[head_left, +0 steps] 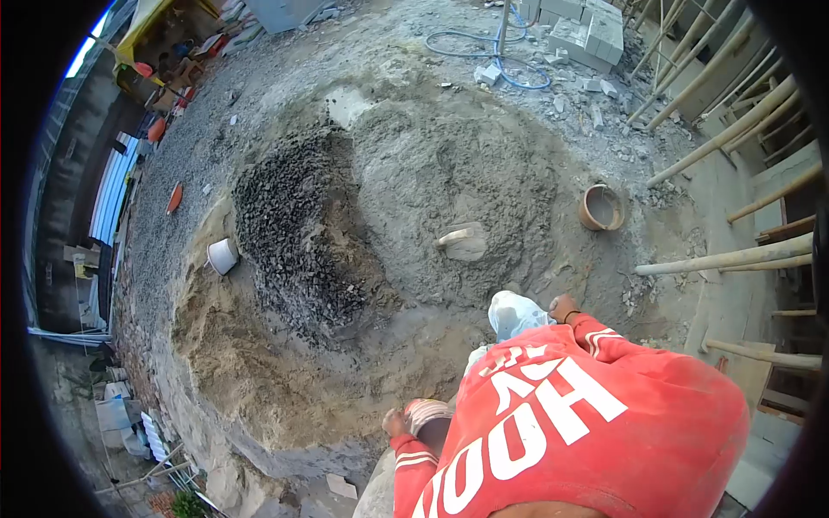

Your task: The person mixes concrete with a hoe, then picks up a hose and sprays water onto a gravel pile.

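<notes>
Fingers of the right hand looked curled inward, those of the left hand too, and whether either had hold of anything, I could not tell! Out in front spread the big one, a heap of wet grey mix, and hard against it, dark gravel curving down the left flank. Then came a crumpled white plastic-like shape, just beside the right hand, its lower part lost behind the red top. Over to the right, a brown bucket stood on the ground, open-mouthed, something greyish inside, too murky to call! On the heap lay a pale flat object, smeared with mix, part of it perhaps buried. Next, down by the left hand, a striped shape, near or touching, impossible to say which, its far side cut off by the top. And smallest of the lot, a white pail leaned beside the gravel, contents hard to make out!
</notes>
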Available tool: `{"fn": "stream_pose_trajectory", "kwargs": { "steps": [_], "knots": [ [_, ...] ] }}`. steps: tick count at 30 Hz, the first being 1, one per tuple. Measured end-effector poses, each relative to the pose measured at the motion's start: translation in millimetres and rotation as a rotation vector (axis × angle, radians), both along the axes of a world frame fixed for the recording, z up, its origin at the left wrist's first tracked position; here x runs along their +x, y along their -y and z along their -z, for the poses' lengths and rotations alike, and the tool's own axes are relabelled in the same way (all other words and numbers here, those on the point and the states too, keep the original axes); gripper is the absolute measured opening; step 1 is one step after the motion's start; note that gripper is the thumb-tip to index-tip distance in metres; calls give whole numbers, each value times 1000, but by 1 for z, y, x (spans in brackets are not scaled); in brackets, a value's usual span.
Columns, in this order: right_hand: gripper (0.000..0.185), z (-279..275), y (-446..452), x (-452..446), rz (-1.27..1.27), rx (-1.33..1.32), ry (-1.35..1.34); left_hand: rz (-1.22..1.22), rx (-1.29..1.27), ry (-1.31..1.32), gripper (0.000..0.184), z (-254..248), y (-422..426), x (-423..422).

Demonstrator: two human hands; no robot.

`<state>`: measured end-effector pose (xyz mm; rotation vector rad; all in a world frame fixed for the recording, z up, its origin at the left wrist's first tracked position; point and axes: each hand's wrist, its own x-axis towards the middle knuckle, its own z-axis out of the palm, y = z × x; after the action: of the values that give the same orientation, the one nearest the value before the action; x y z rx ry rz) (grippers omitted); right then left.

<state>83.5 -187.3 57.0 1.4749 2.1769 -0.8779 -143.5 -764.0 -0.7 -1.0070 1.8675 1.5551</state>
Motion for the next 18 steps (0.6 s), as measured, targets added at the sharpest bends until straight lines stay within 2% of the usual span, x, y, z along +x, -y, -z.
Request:
{"fn": "stream_pose_trajectory", "kwargs": {
  "steps": [1,2,3,6,8,10,11,12,14,16,17,18],
  "knots": [
    [12,-4,1,10,74,-14,-10,373,-171,-212,21,-9,-5,-19],
    [15,-7,3,17,149,-28,-21,299,-122,-118,24,-16,-15,-32],
    [15,-5,6,27,167,12,-37,221,-80,-25,27,-50,-45,-49],
    [18,15,5,55,310,7,-8,426,-118,28,29,-65,-105,-88],
    [20,23,4,73,254,6,2,522,-77,7,28,-61,-152,-102],
    [19,69,2,105,284,55,-31,609,-51,-18,27,-67,-215,-104],
    [21,56,-2,107,406,-12,-44,668,-49,-42,26,-66,-249,-102],
    [21,51,-8,114,416,-26,-44,740,-59,-51,26,-69,-289,-99],
    [23,50,-18,130,508,53,-144,868,-34,-71,26,-80,-378,-85],
    [24,49,-36,148,574,-76,-148,924,-7,-86,26,-88,-470,-69],
    [25,43,-51,153,512,-101,23,1022,60,-84,26,-89,-519,-61],
    [25,11,-72,148,608,-136,76,1114,134,-86,26,-87,-564,-55]
  ]
}}
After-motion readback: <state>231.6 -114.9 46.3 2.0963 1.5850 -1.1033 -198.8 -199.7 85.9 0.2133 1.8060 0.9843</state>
